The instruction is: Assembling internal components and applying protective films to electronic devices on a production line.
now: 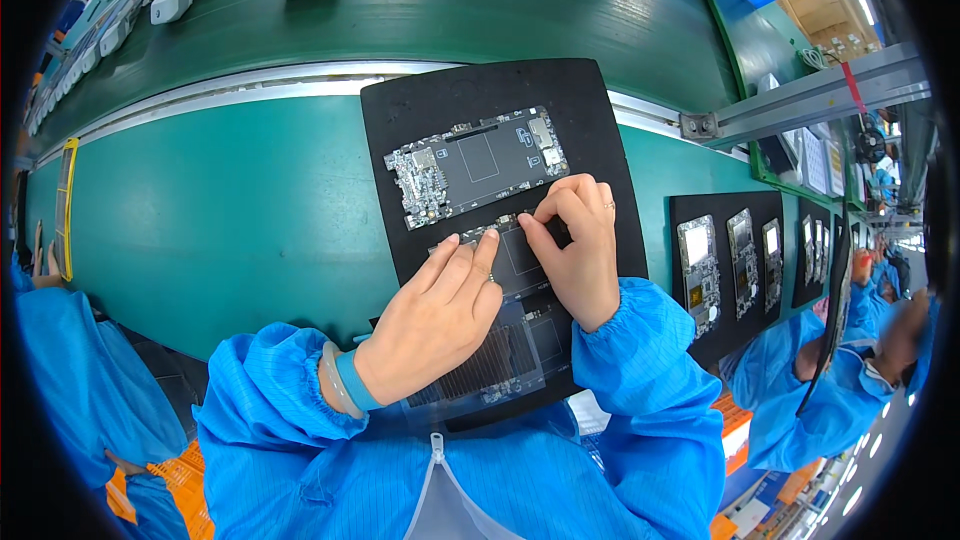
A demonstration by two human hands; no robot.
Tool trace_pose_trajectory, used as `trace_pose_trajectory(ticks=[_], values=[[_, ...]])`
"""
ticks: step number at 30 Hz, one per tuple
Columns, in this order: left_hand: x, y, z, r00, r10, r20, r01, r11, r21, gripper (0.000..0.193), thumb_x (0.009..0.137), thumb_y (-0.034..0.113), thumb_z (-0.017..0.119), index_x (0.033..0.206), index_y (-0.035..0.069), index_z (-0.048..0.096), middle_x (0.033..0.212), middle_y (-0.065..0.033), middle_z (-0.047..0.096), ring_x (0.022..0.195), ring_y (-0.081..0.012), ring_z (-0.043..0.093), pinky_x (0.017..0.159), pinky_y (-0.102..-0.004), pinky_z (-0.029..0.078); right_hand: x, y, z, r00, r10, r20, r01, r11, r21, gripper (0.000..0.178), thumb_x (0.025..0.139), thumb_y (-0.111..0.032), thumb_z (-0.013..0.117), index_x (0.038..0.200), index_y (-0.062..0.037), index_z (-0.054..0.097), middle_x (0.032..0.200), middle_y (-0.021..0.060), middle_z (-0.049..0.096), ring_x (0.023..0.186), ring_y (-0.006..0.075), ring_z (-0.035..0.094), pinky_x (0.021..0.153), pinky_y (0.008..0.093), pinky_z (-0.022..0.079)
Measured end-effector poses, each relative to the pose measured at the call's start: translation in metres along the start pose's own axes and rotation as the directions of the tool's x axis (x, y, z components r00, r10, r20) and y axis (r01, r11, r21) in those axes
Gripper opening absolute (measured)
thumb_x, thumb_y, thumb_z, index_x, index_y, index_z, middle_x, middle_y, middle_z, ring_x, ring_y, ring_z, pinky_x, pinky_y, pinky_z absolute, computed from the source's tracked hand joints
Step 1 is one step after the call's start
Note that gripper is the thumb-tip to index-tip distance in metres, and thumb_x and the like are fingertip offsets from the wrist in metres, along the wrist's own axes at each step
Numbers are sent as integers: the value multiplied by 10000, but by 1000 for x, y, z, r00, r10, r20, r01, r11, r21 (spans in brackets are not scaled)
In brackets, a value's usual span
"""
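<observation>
A black foam pad (480,90) lies before me, bearing several dark circuit boards. The farthest circuit board (475,168) lies fully exposed, silver parts along both ends. My left hand (435,300) rests with its fingers stretched out, tips on the upper edge of the middle circuit board (520,258), which it partly covers. Thumb and forefinger of my right hand (578,245) pinch together at that same edge; whatever is between them is too small to make out. Below the left hand, a clear sheet with dark strips (490,365) overlaps the nearest circuit board (546,338).
To the right, another black pad (725,330) holds several boards. A metal rail (250,90) separates the green bench (200,210) from a dark green belt (480,0). Co-workers in blue sleeves (85,370) sit on both sides. A metal arm (810,95) crosses at upper right.
</observation>
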State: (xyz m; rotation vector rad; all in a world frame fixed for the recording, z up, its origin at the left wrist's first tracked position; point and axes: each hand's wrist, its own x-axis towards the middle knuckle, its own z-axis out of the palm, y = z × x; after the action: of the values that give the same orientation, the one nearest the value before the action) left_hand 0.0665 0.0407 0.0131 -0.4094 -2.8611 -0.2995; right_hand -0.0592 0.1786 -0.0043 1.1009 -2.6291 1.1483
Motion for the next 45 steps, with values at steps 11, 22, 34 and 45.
trace_pose_trajectory(ticks=[11, 22, 34, 45], values=[[-2, -2, 0, 1000, 9, -2, -9, 1000, 6, 182, 770, 146, 618, 761, 15, 492, 1234, -259, 560, 1044, -299, 581, 1031, -423, 418, 1, -2, 0, 999, -11, 32, 13, 999, -49, 212, 728, -28, 728, 793, -72, 531, 901, 57, 509, 845, 249, 465, 754, 362, 349], [-3, 0, 0, 1000, 6, -6, -6, 1000, 8, 229, 764, 174, 659, 773, 24, 487, 1242, -264, 553, 1052, -297, 575, 1030, -424, 421, 2, -2, -1, 981, 187, 46, -191, 976, 106, 352, 743, 38, 678, 1031, -55, 498, 960, 79, 531, 851, 225, 482, 795, 352, 377], [-3, -7, -5, 997, -37, -69, 26, 986, -164, 228, 770, 176, 679, 812, 6, 532, 1164, -205, 591, 1010, -301, 566, 1046, -459, 387, 12, 11, -20, 870, 407, 278, -477, 553, 683, 347, 831, 100, 533, 1146, -41, 491, 1007, 38, 579, 856, 62, 504, 756, 228, 439], [-17, -1, -50, 998, -27, -54, 0, 890, -456, 194, 801, 211, 688, 807, 66, 561, 773, -44, 582, 739, -218, 565, 697, -325, 424, -33, -96, -63, 872, -386, 301, 439, 888, -137, 163, 761, -120, 624, 888, -26, 586, 915, 62, 537, 855, 223, 526, 723, 348, 408]])
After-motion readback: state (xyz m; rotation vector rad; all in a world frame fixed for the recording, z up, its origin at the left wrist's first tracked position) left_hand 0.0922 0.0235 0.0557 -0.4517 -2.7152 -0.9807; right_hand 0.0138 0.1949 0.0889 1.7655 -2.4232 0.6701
